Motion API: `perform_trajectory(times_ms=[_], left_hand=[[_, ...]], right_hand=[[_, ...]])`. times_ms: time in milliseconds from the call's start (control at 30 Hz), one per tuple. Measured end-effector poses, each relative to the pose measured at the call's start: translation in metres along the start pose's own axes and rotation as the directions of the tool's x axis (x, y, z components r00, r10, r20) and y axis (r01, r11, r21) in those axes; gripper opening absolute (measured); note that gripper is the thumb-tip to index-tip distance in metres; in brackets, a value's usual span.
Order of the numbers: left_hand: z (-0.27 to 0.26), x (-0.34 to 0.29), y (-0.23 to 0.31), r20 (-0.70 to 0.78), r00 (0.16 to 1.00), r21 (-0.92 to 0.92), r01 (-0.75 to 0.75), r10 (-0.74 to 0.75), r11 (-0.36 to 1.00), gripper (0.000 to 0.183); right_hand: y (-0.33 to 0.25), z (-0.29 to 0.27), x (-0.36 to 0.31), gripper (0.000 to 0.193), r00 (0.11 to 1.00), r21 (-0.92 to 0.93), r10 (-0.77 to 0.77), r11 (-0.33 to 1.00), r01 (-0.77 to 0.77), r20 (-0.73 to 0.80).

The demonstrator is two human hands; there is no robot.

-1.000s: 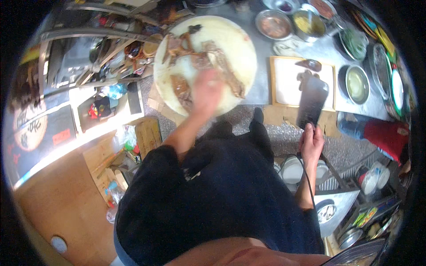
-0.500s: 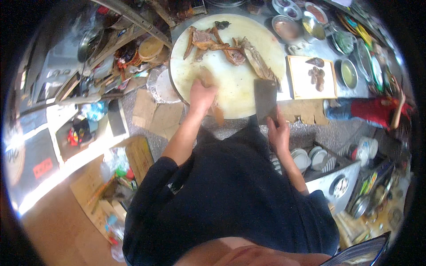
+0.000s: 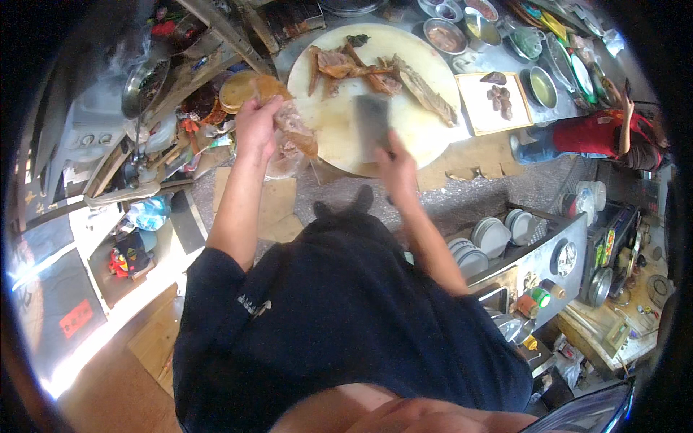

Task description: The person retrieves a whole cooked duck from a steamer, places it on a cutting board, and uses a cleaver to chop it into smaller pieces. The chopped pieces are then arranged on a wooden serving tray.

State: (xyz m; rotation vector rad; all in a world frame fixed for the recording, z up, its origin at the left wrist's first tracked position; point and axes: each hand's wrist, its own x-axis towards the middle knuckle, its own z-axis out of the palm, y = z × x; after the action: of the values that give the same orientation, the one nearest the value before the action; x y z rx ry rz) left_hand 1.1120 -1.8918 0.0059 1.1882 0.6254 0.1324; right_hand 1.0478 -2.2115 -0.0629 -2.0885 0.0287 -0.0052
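1. Head view, far left of the work: left hand (image 3: pixel 258 123) curled round the left side of a cooked meat piece (image 3: pixel 292 128), thumb and fingers gripping it. Piece sits at the left rim of the round board (image 3: pixel 333 141), overlapping it in my view; whether it touches, I cannot tell.
2. Handling, my judgement: modest weight, brown skin probably greasy and slick, pale flesh soft and apt to tear. I'd grip broadly toward the thick, fleshy part, pressing through the skin, rather than pinch a loose edge.
3. Board's far half: browned meat cuts (image 3: pixel 334 63) in a loose cluster, a dark scrap (image 3: pixel 356 40) beyond. Thin strips there look stiffer, maybe bony; I'd lift those by the ends.
4. Mid-board: cleaver (image 3: pixel 372 119), blade blurred over the near part; contact with the surface unclear. Right hand (image 3: pixel 398 169) wrapped round its handle. I'd read it as heavy, rigid, blade-weighted; hold close to the blade for control.
5. Right side of board: long greyish slab (image 3: pixel 422 90), slanting toward the rim. Likely floppy; I'd support both ends.
6. Further right, on the metal worktop (image 3: pixel 565 108): wood-rimmed tray (image 3: pixel 476 110) bearing dark lumps (image 3: pixel 499 99), probably firm and compact.
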Motion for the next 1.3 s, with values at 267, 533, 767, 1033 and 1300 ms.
perform_trajectory(times_ms=[267, 533, 767, 1033, 1300], left_hand=[[-0.127, 0.015, 0.003, -0.115, 0.993, 0.006, 0.008, -0.007, 1.000, 0.024], [-0.209, 0.047, -0.018, -0.069, 0.994, 0.010, 0.091, -0.090, 0.996, 0.022], [-0.267, 0.050, -0.015, -0.043, 0.992, 0.046, 0.119, -0.117, 0.992, 0.021], [-0.311, 0.046, 0.006, -0.076, 0.994, 0.070, 0.090, -0.085, 0.994, 0.018], [-0.305, 0.039, -0.010, -0.122, 0.986, -0.017, 0.110, -0.112, 0.994, 0.016]], right_hand=[[-0.014, -0.010, -0.042, 0.063, 0.948, 0.013, 0.317, 0.948, -0.317, -0.033], [-0.036, 0.021, -0.009, 0.065, 0.947, 0.053, 0.252, 0.968, -0.247, -0.197], [-0.057, 0.110, -0.024, 0.066, 0.978, -0.159, 0.144, 0.973, -0.168, -0.154], [-0.104, 0.228, -0.035, 0.063, 0.969, -0.054, 0.115, 0.993, -0.106, 0.217], [-0.105, 0.298, -0.025, 0.051, 0.877, -0.429, -0.070, 0.852, 0.301, 0.475]])
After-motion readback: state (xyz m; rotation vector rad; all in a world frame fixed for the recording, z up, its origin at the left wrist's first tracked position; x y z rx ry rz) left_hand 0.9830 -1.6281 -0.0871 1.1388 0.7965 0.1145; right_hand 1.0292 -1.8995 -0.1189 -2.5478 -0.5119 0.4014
